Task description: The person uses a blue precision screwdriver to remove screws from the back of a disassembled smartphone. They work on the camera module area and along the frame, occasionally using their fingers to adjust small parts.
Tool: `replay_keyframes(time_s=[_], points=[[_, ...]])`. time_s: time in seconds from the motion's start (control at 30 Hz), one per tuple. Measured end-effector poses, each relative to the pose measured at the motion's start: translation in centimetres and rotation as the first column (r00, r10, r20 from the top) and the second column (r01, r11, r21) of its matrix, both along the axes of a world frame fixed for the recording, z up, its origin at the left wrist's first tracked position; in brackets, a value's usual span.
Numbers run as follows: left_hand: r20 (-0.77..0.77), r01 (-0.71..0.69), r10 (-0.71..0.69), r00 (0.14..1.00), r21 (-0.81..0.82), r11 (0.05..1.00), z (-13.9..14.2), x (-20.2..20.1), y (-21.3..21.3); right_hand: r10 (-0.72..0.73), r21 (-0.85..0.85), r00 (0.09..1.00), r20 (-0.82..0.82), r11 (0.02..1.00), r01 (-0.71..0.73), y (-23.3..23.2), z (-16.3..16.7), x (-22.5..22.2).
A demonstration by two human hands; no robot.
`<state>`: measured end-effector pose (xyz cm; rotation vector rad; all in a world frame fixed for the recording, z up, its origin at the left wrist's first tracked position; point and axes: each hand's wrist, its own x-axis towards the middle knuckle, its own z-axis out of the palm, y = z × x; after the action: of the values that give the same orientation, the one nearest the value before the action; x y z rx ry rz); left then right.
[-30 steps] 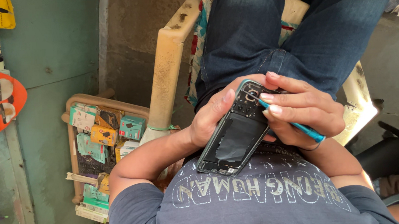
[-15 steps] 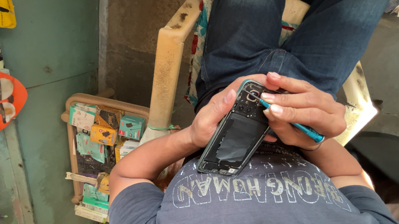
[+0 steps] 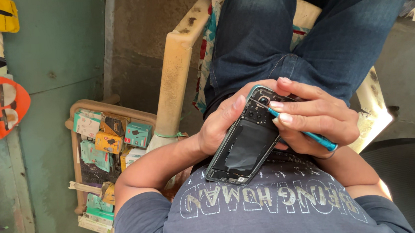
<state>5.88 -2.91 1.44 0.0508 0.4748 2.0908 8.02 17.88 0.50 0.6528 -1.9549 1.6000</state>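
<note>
The right hand pinches a slim teal screwdriver, its tip set near the camera end of an opened phone. The left hand wraps closed around the phone's edge, holding it tilted over the lap. The back cover is already off, exposing the dark inner plate; the inner parts look still in place.

The left hand cups an opened phone with its back cover off, thumb lying along the phone's edge; the right hand grips a blue screwdriver, its tip set at the phone's upper end near the camera; both hands rest above a lap in blue jeans; a cream plastic chair stands beside a rack of small coloured boxes.
</note>
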Motion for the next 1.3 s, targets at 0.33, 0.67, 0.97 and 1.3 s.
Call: replay_keyframes(time_s=[0.33,0.67,0.97,1.3], points=[[0.022,-0.015,0.015,1.000,0.014,1.000,-0.3,-0.1,0.2,0.056,-0.073,0.998,-0.026,0.996,-0.058,0.1,-0.3,-0.7],[-0.016,-0.020,0.020,1.000,-0.001,1.000,-0.2,-0.3,0.2,0.005,0.013,1.000,-0.013,1.000,-0.005,-0.1,0.1,-0.6],[-0.038,-0.017,0.017,0.999,-0.018,1.000,0.1,-0.4,0.2,0.003,-0.031,1.000,0.000,1.000,-0.003,0.2,-0.6,-0.2],[-0.047,-0.048,0.048,0.998,-0.014,0.999,-0.1,-0.3,0.3,-0.015,0.046,1.000,0.013,0.999,0.015,-0.1,0.6,-0.1]])
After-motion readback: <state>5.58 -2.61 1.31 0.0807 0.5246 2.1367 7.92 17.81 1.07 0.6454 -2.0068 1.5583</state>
